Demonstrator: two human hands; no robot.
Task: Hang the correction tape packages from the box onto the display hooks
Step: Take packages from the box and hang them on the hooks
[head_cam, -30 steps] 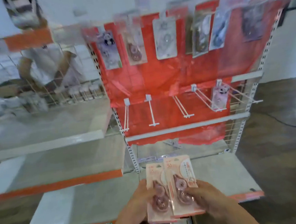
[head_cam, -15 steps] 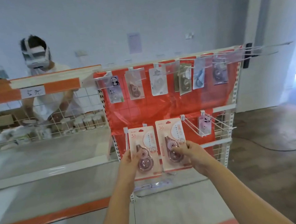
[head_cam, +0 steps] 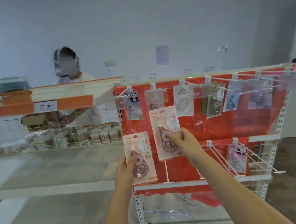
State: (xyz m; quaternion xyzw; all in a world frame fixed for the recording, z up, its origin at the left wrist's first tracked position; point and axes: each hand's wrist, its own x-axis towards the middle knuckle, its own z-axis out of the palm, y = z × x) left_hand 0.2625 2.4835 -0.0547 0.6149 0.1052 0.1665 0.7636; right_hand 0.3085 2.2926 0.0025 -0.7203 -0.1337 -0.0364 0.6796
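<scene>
Two pale pink packs, one lower (head_cam: 140,158) and one higher (head_cam: 166,132), each carry an orange "36" and a mauve tape dispenser. The backing sheet (head_cam: 217,123) behind them is bright red. Hooks (head_cam: 218,154) and shelf frames are white. A hanging pack (head_cam: 134,105) shows a black-and-white panda. The shelf edge (head_cam: 75,102) has orange bands and white labels.

Person (head_cam: 73,93) behind wire shelf (head_cam: 55,138) (small bottles (head_cam: 100,134))

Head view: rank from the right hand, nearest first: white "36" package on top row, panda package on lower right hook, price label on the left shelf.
1. white "36" package, just above the right hand.
2. panda package, lower right.
3. price label, far left.
</scene>
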